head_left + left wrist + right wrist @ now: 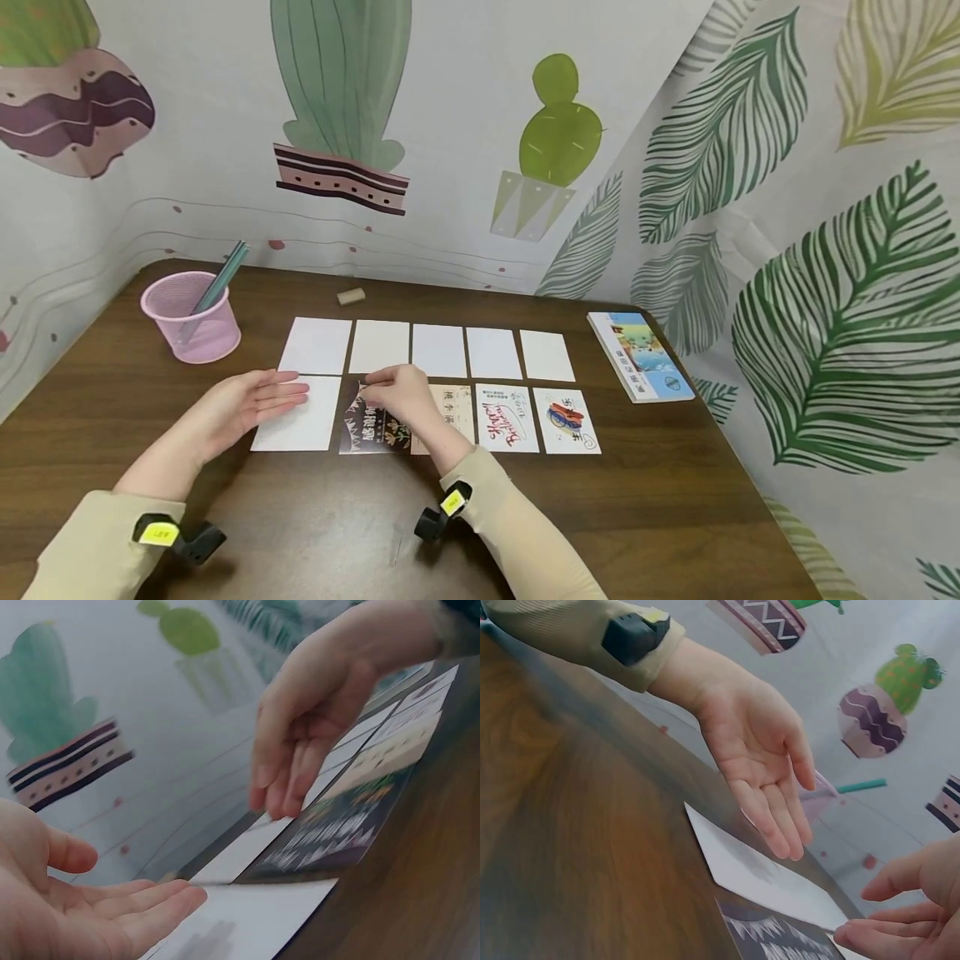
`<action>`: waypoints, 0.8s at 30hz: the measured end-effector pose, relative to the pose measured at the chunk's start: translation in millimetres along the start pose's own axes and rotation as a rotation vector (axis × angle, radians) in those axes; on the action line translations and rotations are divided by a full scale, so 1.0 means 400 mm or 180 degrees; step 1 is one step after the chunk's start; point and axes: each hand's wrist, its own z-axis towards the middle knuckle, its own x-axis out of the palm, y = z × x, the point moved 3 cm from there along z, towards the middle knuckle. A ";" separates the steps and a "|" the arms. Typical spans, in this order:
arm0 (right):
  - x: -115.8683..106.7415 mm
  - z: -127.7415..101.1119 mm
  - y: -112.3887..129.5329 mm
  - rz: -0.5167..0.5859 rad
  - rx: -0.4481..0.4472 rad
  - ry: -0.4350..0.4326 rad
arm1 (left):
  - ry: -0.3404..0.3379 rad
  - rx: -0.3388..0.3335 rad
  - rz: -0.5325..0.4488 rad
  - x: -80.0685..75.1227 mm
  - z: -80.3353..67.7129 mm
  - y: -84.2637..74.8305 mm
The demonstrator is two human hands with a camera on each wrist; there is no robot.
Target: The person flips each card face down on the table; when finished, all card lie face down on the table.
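Observation:
Two rows of cards lie on the brown table (pixel 675 500). My left hand (pixel 247 408) hovers open, palm turned right, over the blank white card (pixel 300 425) at the near row's left end. My right hand (pixel 397 393) is above the dark lettered card (pixel 371 433) beside it, fingers pointing down at that card's far left corner with nothing between them. The left wrist view shows those fingers (pixel 281 784) just over the dark card (pixel 337 825). In the right wrist view the left hand (pixel 761 772) spreads above the white card (pixel 757 874).
The far row is several blank white cards (pixel 438 350). Printed cards (pixel 506 417) continue the near row to the right. A pink mesh cup (pixel 191 325) with pencils stands far left, a small eraser (pixel 350 296) lies behind the cards, and a book (pixel 641 354) lies at the right. Curtains close in two sides.

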 end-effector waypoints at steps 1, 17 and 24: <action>-0.011 0.000 -0.007 0.0027 -0.0005 -0.0013 | -0.0025 -0.0029 0.0065 0.015 0.009 0.002; -0.090 -0.019 -0.058 -0.0246 0.0078 -0.0200 | -0.0304 -0.0487 0.0863 0.103 0.079 0.032; -0.085 -0.022 -0.071 -0.0363 0.0170 -0.0156 | -0.0306 -0.0561 0.0859 0.107 0.079 0.045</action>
